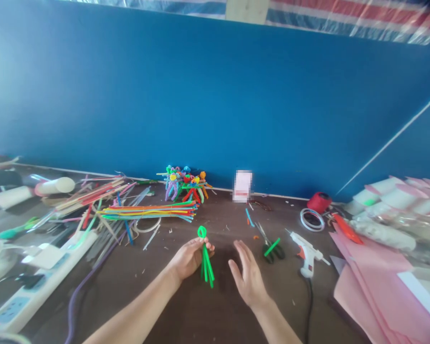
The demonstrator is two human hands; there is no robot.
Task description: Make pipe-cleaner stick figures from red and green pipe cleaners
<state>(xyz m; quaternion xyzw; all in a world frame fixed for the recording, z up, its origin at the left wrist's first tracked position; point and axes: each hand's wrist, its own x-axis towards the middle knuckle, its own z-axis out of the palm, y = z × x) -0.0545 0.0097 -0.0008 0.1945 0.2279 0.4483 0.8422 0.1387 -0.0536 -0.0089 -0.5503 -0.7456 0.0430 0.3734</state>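
Note:
My left hand [191,255] pinches a bent green pipe cleaner [207,270] just under its looped top. Several green legs hang down from the pinch, slightly fanned. To the right, my right hand [250,274] is held apart from it, fingers stretched out and holding nothing. Black-handled scissors [268,246] lie beyond the right hand, with a short green pipe cleaner piece [272,247] across their handles. Small figures of twisted pipe cleaners [184,184] in many colours stand against the blue wall.
A bundle of coloured pipe cleaners [150,211] lies at left, near loose strips and a white power strip [43,282]. On the right are a white glue gun [309,253] with a black cord, a white ring [312,220], a red spool [318,202] and pink sheets [372,291].

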